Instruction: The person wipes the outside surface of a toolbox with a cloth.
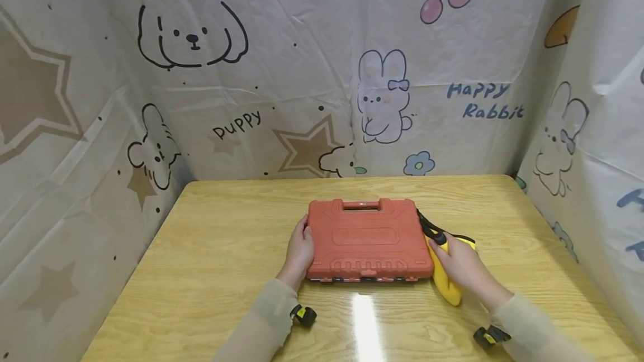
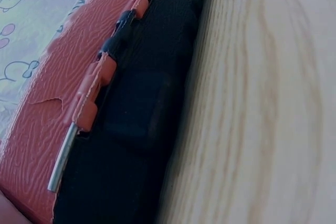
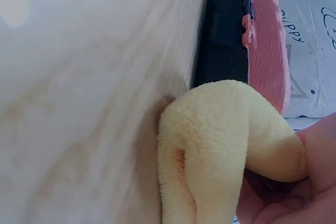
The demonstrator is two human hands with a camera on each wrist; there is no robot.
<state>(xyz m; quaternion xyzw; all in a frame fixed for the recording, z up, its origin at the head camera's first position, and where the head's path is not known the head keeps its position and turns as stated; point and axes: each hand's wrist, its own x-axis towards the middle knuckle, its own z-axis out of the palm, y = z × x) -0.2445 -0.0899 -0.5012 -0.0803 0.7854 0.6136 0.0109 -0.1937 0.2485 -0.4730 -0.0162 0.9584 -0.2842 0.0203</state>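
A red hard-shell carry case [image 1: 367,239] with a black lower half lies flat on the table, its handle at the far side. My left hand [image 1: 300,250] rests against the left side of the case, thumb near the lid's edge. In my right hand [image 1: 463,264], beside the right side, is a fuzzy yellow cloth [image 3: 215,140], gripped between thumb and fingers. Part of the cloth hangs below the hand as a folded end. Black cord-like strips [image 1: 427,225] run from the cloth along the case's edge. The right fingertips are partly hidden by the cloth.
The case's hinge side, with a metal pin [image 2: 63,156], faces me. The wood-grain table [image 1: 221,250] reaches back to a printed cloth wall [image 1: 282,71], with more of it at both sides. A bright reflection lies on the tabletop in front of the case.
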